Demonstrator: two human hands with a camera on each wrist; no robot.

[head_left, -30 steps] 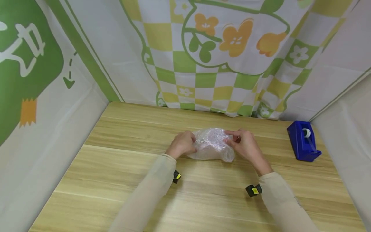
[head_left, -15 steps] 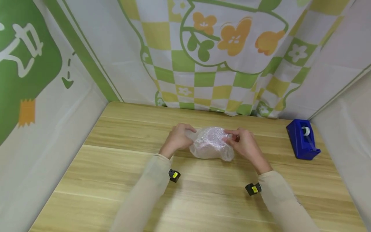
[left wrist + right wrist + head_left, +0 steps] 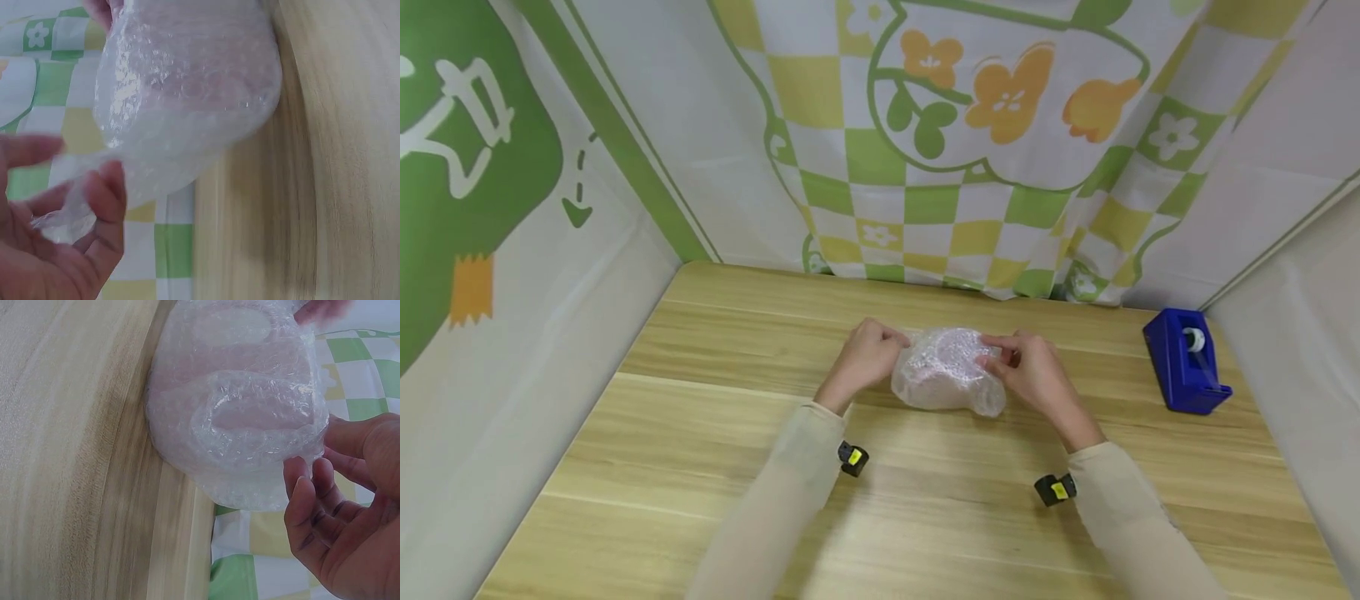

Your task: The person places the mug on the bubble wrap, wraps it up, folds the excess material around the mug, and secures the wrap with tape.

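Observation:
A bundle of clear bubble wrap lies on the wooden table, with something pinkish showing faintly through its layers. What is inside is hidden by the wrap. At its left end my left hand pinches a loose flap of the wrap; in the left wrist view this flap runs from the bundle into the curled fingers. My right hand holds the opposite end, thumb and fingertips at the edge of the wrap. An open fold in the rolled end faces the right wrist camera.
A blue tape dispenser with a roll of clear tape stands at the table's right side. Behind the table hangs a checked curtain with flower prints. Pale fabric walls border both sides.
My left hand has shifted slightly left and back, from the bundle's side to its loose flap, which was drawn out and now shows less. My right hand has stayed in place.

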